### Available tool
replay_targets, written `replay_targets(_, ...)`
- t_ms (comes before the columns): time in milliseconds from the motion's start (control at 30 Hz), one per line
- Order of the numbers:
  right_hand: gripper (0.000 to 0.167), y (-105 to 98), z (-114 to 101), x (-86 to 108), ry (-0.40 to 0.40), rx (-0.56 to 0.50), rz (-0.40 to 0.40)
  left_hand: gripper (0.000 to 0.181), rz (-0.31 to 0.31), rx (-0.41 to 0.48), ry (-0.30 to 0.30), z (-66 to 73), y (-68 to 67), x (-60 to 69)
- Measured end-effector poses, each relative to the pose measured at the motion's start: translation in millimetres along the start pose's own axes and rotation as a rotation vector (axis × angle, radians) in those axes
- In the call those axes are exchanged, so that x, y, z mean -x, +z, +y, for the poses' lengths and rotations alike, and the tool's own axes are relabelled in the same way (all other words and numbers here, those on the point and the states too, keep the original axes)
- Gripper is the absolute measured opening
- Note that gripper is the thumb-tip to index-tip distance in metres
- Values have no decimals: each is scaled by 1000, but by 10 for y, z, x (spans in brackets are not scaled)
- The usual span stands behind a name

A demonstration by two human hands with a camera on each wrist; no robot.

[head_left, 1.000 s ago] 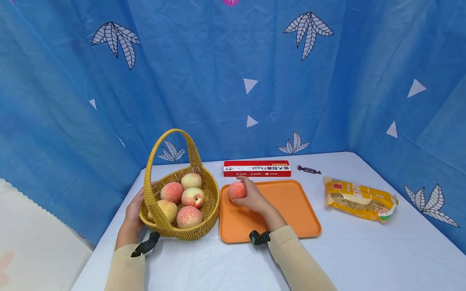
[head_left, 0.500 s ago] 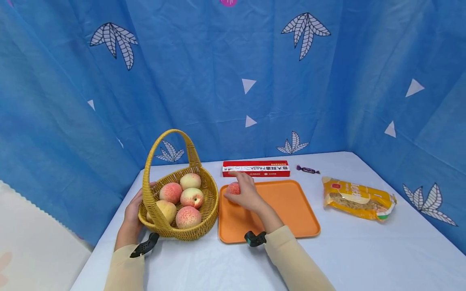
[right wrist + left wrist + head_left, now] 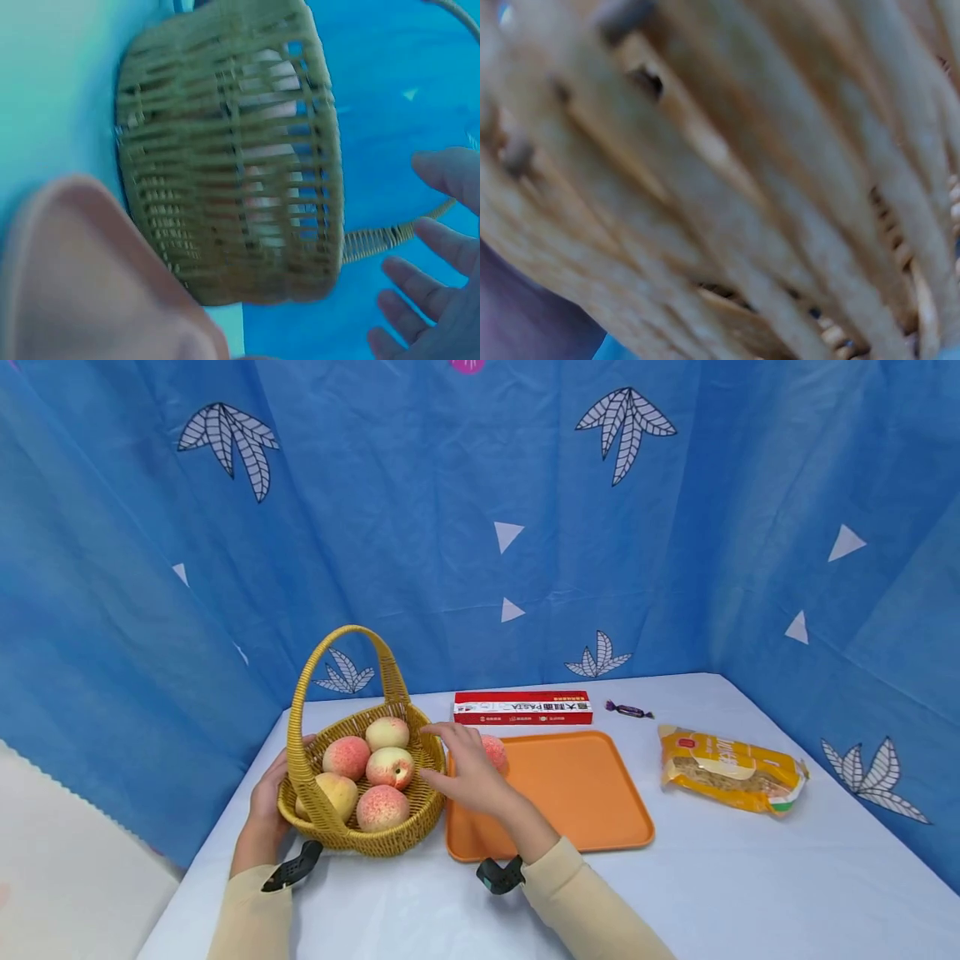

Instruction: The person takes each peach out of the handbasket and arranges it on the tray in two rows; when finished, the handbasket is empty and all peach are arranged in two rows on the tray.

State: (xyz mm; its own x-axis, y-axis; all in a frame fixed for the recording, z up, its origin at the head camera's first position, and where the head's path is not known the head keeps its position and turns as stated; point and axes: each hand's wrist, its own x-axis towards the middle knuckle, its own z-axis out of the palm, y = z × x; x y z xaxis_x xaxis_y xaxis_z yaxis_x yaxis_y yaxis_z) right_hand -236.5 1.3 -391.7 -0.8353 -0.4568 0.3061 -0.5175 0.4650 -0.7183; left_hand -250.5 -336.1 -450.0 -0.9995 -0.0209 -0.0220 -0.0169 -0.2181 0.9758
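At the left we see the left hand (image 3: pixel 266 795), set against the outer left side of the woven basket (image 3: pixel 408 842); its fingers are mostly hidden behind it, so we cannot tell how firmly they hold. The basket stands upright on the white table (image 3: pixel 712 877), with five peaches (image 3: pixel 347 757) inside. We judge it light and rather stiff, best taken by its tall handle (image 3: pixel 299 718) or both sides; the loose peaches may roll if it tilts. The handle arches above the opening and partly blocks the way from above. At the right rim hangs the right hand (image 3: pixel 468 772), fingers spread and nothing between them. Just beside it, partly covered by it, one more peach (image 3: pixel 495 750) rests on the orange tray (image 3: pixel 570 793); we expect it light, good to take by its sides. Behind the tray lies a red box (image 3: pixel 522 708), then a wrapped candy (image 3: pixel 629 709), and farthest right a yellow bag (image 3: pixel 731 768), not in the way
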Motion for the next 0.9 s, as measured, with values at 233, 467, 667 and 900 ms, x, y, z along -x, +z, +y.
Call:
replay_targets(233,47,153,-107,32,-77,-39,-76,50,-21,-4,6,38,-1,11)
replay_targets(467,38,270,-92,53,-163,66,-141,51,-20,-10,19,58,30,2)
replay_targets(667,42,346,-91,55,-185,275,-149,52,-46,-10,54,36,24,-15)
replay_targets(900,37,429,-115,58,-178,410,-165,51,-40,11,60,34,16,-12)
